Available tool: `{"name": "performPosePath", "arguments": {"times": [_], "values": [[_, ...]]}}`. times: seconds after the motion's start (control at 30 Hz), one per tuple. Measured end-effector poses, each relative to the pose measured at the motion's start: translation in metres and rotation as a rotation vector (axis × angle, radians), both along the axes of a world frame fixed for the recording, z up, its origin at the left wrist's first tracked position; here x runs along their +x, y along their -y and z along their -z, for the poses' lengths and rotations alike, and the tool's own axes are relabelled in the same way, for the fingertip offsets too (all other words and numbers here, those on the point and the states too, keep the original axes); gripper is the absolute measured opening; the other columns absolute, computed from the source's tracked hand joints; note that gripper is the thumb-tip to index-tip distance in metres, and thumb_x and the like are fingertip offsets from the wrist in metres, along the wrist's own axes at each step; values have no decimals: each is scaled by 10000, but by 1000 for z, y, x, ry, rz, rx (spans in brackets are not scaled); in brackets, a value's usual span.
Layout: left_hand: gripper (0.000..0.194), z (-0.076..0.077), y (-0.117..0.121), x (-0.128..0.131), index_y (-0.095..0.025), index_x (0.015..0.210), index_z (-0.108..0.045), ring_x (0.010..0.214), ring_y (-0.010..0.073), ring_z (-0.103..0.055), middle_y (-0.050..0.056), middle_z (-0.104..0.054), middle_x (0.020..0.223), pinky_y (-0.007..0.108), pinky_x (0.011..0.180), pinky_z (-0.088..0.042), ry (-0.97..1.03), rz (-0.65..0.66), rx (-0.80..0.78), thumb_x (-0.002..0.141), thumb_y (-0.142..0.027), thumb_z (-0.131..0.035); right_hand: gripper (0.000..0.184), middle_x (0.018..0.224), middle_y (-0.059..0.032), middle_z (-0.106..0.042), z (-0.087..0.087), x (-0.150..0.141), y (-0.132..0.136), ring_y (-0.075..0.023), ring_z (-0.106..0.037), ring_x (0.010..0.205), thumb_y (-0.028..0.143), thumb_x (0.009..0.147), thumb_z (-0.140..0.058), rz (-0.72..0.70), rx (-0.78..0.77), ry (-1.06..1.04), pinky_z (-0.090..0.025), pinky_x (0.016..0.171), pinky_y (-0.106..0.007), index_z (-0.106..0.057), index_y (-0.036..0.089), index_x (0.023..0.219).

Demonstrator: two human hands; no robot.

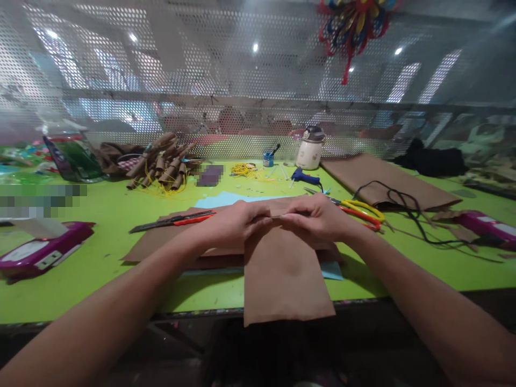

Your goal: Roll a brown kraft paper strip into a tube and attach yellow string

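Observation:
A strip of brown paper [284, 274] lies across the front of the green table [100, 258] and hangs over its near edge. My left hand [234, 223] and my right hand [318, 217] meet at the strip's far end. Both have their fingers closed, pinching and folding that edge. Under the strip lie more brown sheets [157, 244] and a light blue sheet [226, 200].
A utility knife [173, 220] lies left of my hands, yellow-handled scissors [358, 209] to the right. Behind are rolled brown paper tubes [161, 161], a blue glue gun [304, 176], a white jar [309, 148], a black cord [407, 209], a large brown sheet [387, 180] and pink boxes [44, 250].

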State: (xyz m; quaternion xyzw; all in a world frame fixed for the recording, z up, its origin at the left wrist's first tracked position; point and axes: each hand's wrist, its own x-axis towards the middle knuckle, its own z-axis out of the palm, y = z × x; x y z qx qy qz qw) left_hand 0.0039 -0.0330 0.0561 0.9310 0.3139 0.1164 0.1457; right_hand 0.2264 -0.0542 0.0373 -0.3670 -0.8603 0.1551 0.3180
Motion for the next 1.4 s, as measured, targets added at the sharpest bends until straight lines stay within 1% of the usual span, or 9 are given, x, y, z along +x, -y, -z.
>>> {"name": "performPosePath", "arguments": {"times": [0.27,0.4,0.7,0.8,0.9,1.0,1.1,1.23,1.4], "values": [[298,10,-16,-7,-165,749,-593,561,107,-485,12,-605,650,219,523,-316,-8,-38,3,880,-370,-419,322,558,-4,-556,2,11,-8,-81,-437,491,432,754,-642,153,-161,-139,-298,434,-206,-674,120,678],[276,5,-15,-8,-169,732,-577,513,94,-476,-7,-583,582,208,500,-314,10,-53,12,885,-336,-419,327,481,16,-526,1,20,-13,-75,-446,407,437,767,-630,114,-311,-239,-325,396,-203,-666,113,743],[323,-5,-8,-9,-155,717,-519,413,57,-483,-45,-529,498,170,474,-383,213,40,-315,911,-391,-413,288,463,40,-523,0,28,-16,-60,-461,369,384,751,-682,-25,-445,-493,-346,365,-182,-592,138,632],[331,-7,-7,-11,-155,705,-499,398,59,-487,-43,-537,495,165,436,-374,292,44,-441,894,-423,-451,314,543,16,-580,1,27,-16,-81,-527,461,445,774,-646,-98,-513,-682,-434,447,-203,-636,148,670],[329,-8,-4,-11,-157,707,-485,402,64,-502,-48,-527,481,159,417,-359,350,77,-596,892,-428,-465,258,722,-8,-668,-2,20,-11,-95,-602,605,423,767,-664,-163,-606,-818,-506,580,-219,-690,177,841],[318,-8,1,-9,-156,724,-487,406,59,-508,-52,-525,479,154,426,-355,398,133,-728,901,-419,-462,390,880,-7,-699,-4,10,-1,-118,-645,726,279,686,-758,-234,-709,-767,-530,665,-231,-657,233,1060],[319,-7,5,-8,-154,719,-490,403,58,-504,-42,-543,490,160,425,-352,425,173,-802,898,-417,-471,433,923,-12,-703,-7,6,8,-145,-660,788,274,695,-743,-294,-739,-753,-539,725,-263,-638,244,1114],[332,-7,8,-7,-155,724,-521,442,78,-526,-21,-561,508,205,507,-428,401,265,-861,911,-417,-443,396,976,-36,-699,-14,3,17,-181,-658,880,304,746,-696,-366,-686,-587,-528,808,-297,-642,225,1130],[336,-5,9,-3,-147,738,-539,563,103,-555,13,-583,619,247,607,-463,369,338,-910,917,-410,-429,424,1028,-57,-689,-28,-5,28,-237,-625,984,392,698,-727,-393,-539,-420,-507,873,-354,-674,205,1076]]}}
